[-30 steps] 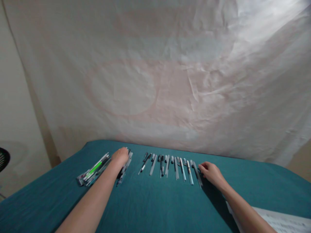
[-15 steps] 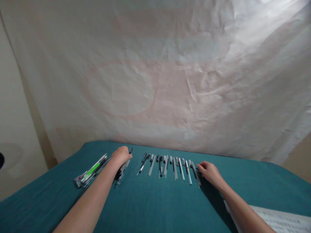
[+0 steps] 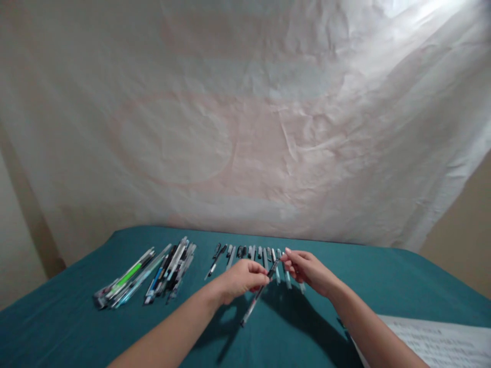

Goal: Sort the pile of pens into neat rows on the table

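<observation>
My left hand (image 3: 242,278) and my right hand (image 3: 305,269) meet above the teal table (image 3: 76,327), both pinched on one dark pen (image 3: 256,298). The left fingers grip its barrel; the right fingertips pinch its upper end. The pen slants down to the left, its lower tip hanging free above the cloth. Behind the hands lies a row of pens (image 3: 245,254) side by side. A heap of pens (image 3: 148,275), one with a green barrel, lies to the left.
A crumpled white sheet (image 3: 245,117) hangs behind the table. A printed paper (image 3: 433,345) lies at the table's near right corner.
My left hand left the heap of pens with one pen and moved right. My right hand left the row's right end and took that pen's upper end. The view shifted right.
</observation>
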Available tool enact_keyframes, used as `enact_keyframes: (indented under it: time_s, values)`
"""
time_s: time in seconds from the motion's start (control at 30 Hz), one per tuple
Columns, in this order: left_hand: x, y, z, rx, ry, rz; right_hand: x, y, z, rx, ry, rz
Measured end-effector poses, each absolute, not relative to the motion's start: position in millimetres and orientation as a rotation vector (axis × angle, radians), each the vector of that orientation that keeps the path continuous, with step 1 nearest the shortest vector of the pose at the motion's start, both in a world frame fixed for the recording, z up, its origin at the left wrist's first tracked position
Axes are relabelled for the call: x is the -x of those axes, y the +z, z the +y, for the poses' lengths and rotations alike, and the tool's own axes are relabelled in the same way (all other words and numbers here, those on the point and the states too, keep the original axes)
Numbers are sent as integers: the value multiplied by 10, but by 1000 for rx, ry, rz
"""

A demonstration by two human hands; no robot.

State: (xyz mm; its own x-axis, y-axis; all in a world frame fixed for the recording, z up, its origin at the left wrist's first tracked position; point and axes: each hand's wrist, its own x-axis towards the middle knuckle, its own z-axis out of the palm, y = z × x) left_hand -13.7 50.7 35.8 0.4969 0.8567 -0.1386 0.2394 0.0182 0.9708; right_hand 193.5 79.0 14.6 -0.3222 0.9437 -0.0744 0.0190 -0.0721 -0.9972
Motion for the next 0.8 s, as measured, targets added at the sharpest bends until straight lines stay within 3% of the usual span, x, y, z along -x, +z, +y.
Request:
enact_keyframes:
  time_s: [0.33,0.8]
  values:
    - [-149,58,351,-943,699,708,-1824,199,716,1088,1461,-1534]
    - [-260,-58,292,-669,852,663,-1712,56,703,1181,1370,-1644]
